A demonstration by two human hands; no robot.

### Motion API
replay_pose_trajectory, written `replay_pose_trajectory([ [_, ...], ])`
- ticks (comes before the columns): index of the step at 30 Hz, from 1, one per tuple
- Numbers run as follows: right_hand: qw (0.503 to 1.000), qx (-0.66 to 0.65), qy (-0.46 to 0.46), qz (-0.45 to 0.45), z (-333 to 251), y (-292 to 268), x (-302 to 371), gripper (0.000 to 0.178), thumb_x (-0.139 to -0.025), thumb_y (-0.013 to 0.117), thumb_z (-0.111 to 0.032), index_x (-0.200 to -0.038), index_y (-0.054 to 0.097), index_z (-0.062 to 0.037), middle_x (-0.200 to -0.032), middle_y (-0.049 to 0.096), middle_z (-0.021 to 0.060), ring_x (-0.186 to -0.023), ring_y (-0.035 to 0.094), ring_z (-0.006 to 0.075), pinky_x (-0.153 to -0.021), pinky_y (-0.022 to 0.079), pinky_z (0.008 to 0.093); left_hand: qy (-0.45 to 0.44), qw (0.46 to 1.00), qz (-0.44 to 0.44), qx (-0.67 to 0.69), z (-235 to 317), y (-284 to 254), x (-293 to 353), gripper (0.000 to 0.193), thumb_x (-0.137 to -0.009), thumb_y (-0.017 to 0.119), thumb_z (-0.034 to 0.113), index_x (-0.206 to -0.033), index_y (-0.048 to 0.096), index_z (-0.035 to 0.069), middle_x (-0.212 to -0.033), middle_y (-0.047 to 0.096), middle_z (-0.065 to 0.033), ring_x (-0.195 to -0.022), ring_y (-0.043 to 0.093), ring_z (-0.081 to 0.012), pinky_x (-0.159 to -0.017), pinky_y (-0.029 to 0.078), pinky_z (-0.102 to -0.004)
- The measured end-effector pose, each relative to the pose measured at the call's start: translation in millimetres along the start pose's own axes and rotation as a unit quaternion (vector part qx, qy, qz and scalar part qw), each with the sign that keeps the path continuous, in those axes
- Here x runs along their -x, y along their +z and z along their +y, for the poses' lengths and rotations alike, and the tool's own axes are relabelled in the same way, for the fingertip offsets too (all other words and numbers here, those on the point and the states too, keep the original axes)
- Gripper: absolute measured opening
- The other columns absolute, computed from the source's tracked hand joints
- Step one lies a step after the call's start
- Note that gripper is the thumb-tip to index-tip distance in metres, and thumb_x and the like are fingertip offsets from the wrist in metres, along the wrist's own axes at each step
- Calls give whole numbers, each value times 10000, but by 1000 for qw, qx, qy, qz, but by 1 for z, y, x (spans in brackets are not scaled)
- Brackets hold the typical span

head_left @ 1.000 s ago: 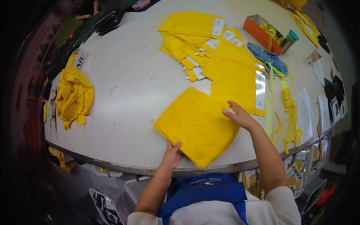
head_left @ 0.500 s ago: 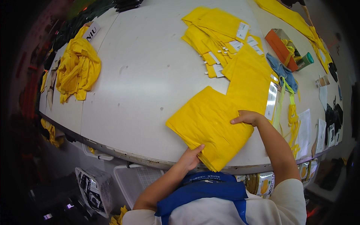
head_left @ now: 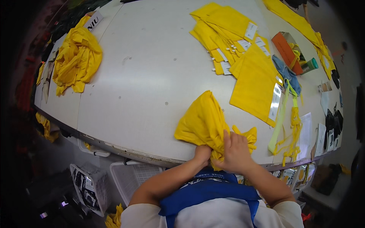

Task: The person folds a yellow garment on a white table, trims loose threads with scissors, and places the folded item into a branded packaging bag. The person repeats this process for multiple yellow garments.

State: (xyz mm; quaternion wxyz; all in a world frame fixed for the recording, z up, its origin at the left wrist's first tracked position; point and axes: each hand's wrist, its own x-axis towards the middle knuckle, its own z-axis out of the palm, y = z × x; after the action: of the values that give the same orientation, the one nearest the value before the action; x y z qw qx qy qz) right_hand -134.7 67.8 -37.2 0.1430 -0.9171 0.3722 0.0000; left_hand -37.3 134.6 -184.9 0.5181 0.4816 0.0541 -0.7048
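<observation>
At the table's near edge, a piece of yellow cloth [head_left: 203,123] is bunched between my hands. Its wide, puffed end points away to the left, and a crumpled end sticks out to the right. My left hand [head_left: 202,155] grips it from below, with its fingers partly hidden under the cloth. Wrapped over the gathered middle is my right hand [head_left: 236,152], fingers together and thumb low. Just beyond it lies a flat yellow folded piece [head_left: 253,85] with a clear strip along its right side.
Several yellow folded pieces [head_left: 224,21] with white labels overlap farther back. A crumpled yellow heap [head_left: 78,57] lies far left on the white table [head_left: 140,76]. An orange box [head_left: 286,52], a green-capped tube [head_left: 311,65] and yellow straps [head_left: 293,133] are at right. White baskets [head_left: 89,186] stand below the edge.
The yellow cloth was a flat folded rectangle held at two sides; now it is bunched up. My right hand came left and nearer, close to my left hand, uncovering the flat piece behind.
</observation>
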Motion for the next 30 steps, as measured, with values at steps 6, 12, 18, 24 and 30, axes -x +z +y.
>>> replay_pose_trajectory([
  [6, 994, 35, 106, -14, 24, 64, 20, 1057, -553, 780, -429, -1295, 292, 145, -1174, 431, 303, -1061, 450, 414, -954, 319, 501, -42, 986, -58, -152, 12, 19, 26, 451, -877, 573, 150, -1293, 424, 55, -1228, 530, -83, -1089, 531, -180, -885, 449, -299],
  [12, 912, -271, 309, 3, 91, 21, 14, 813, -567, 787, -181, -1250, 389, 14, -1100, 562, 230, -1001, 572, 368, -861, 457, 426, 40, 934, -129, -329, 38, 35, -22, 208, -824, 554, 70, -1027, 555, 29, -1016, 594, -89, -892, 555, -151, -744, 450, -307],
  [18, 697, -589, 351, 210, 137, 16, 92, 669, -631, 709, -47, -1230, 416, 10, -1098, 585, 148, -991, 589, 268, -860, 475, 359, 419, 641, 127, -630, 72, 125, -125, 614, -747, 725, 231, -1199, 410, -41, -1089, 571, -218, -1002, 561, -343, -872, 458, -391],
  [24, 561, -716, 336, 244, 154, 23, 120, 651, -644, 649, 19, -1253, 418, 28, -1131, 569, 143, -995, 586, 269, -872, 472, 364, 163, 639, 59, -750, 70, 179, -170, 630, -718, 707, 126, -1215, 371, -67, -1081, 566, -243, -979, 573, -343, -877, 450, -417],
  [30, 530, -743, 322, 252, 163, 27, 116, 628, -661, 644, 18, -1250, 426, 30, -1131, 575, 148, -996, 591, 274, -869, 479, 361, 238, 839, 95, -480, 39, 202, -163, 457, -724, 669, 88, -1096, 455, -68, -1038, 574, -247, -889, 593, -358, -789, 496, -415],
])
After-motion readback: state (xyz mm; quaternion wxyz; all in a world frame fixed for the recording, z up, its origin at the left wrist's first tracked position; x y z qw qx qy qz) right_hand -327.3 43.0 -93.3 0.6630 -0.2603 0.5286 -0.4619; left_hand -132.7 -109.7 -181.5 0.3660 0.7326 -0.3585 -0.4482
